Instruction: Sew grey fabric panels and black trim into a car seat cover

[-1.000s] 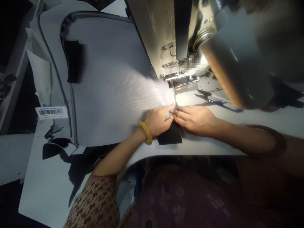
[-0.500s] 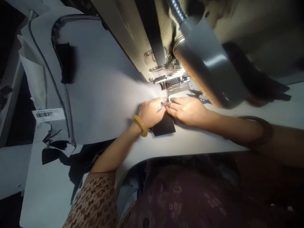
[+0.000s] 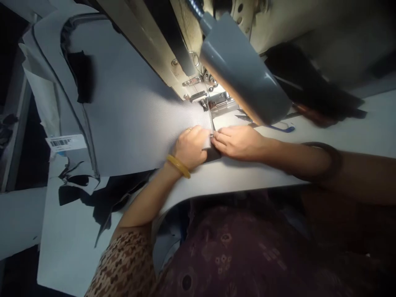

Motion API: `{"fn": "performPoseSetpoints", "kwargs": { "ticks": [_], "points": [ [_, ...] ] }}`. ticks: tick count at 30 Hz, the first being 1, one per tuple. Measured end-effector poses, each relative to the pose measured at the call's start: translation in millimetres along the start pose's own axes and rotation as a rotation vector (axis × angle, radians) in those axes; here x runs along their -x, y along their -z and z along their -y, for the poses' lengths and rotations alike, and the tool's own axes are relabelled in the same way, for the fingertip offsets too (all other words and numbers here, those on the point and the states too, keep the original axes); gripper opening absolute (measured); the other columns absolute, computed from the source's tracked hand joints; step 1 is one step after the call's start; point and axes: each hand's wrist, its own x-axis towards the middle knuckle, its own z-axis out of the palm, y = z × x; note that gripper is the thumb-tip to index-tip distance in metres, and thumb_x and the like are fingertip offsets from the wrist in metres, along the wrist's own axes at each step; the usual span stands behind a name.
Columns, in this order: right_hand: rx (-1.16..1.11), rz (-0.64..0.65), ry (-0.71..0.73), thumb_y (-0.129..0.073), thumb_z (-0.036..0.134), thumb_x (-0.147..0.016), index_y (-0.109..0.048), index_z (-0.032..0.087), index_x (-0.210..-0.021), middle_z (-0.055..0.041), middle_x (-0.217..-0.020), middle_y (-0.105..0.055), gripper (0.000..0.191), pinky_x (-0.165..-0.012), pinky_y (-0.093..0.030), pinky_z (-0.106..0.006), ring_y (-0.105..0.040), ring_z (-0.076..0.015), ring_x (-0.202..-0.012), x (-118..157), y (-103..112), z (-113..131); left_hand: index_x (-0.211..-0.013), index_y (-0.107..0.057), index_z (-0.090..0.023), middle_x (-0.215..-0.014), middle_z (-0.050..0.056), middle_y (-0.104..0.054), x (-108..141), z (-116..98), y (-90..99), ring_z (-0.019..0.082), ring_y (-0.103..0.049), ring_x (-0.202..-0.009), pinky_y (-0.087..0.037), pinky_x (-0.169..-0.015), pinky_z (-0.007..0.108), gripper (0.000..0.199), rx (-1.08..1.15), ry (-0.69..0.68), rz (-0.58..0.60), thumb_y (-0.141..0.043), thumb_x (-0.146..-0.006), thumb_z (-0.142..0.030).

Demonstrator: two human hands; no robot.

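Observation:
A large grey fabric panel (image 3: 133, 103) with dark edging lies under the needle area of a sewing machine (image 3: 199, 97). My left hand (image 3: 191, 147), a yellow bangle at its wrist, is closed on the panel's near right corner, just in front of the presser foot. My right hand (image 3: 239, 142) meets it from the right, its fingertips pinched together at the panel's edge. Between the hands, the edge runs straight back to the presser foot. A dark piece (image 3: 213, 154) shows beneath the fingers; the fingers hide part of the edge.
A grey lamp (image 3: 244, 70) hangs low over the right of the needle area. Scissors (image 3: 247, 119) and a blue-tipped tool (image 3: 287, 129) lie beneath it. A barcode label (image 3: 66, 142) and black fabric scraps (image 3: 102, 202) are at the left on the white table (image 3: 71, 243).
The edge strip between hands and presser foot was curved and now lies straight. My left hand has turned flatter over the fabric, covering more of the dark piece. The whole view has shifted.

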Motion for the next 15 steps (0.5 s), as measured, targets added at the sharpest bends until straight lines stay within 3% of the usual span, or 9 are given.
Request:
{"fn": "performPoseSetpoints", "kwargs": {
  "ticks": [3,7,10,15],
  "points": [
    [-0.011,-0.062,0.096,-0.033,0.007,-0.092,-0.062,0.011,-0.086,-0.0074,-0.083,-0.064,0.03,-0.055,-0.036,-0.028,-0.053,-0.0146,-0.069,10,6,10,-0.107,-0.065,-0.015,-0.091,0.009,-0.065,21,-6,-9.6,0.022,-0.058,-0.083,-0.047,-0.078,0.033,0.038,-0.081,-0.105,-0.077,-0.042,-0.077,-0.011],
    [-0.009,-0.082,0.19,-0.035,0.005,-0.091,-0.06,0.012,-0.081,-0.0044,-0.076,-0.061,0.028,-0.05,-0.031,-0.026,-0.049,-0.0124,-0.064,17,12,13,-0.103,-0.063,-0.013,-0.1,0.007,-0.067,41,-6,-24.8,0.018,-0.058,-0.087,-0.048,-0.081,0.028,0.028,-0.079,-0.246,-0.351,-0.042,-0.085,-0.008],
    [-0.029,-0.058,0.2,-0.035,0.005,-0.092,-0.06,0.012,-0.081,-0.0046,-0.076,-0.06,0.028,-0.051,-0.03,-0.026,-0.049,-0.0123,-0.067,16,12,12,-0.095,-0.062,-0.012,-0.094,0.006,-0.069,43,-4,-32.1,0.015,-0.059,-0.081,-0.048,-0.073,0.024,0.023,-0.094,-0.354,-0.485,-0.041,-0.087,-0.007],
    [-0.154,0.025,0.162,-0.033,0.006,-0.094,-0.059,0.012,-0.079,-0.0034,-0.073,-0.058,0.031,-0.053,-0.03,-0.026,-0.046,-0.0118,-0.066,13,14,9,-0.09,-0.059,-0.011,-0.083,0.007,-0.068,38,-7,-36.1,0.013,-0.06,-0.07,-0.047,-0.061,0.024,0.023,-0.158,-0.424,-0.58,-0.036,-0.091,-0.008]
  ]
}}
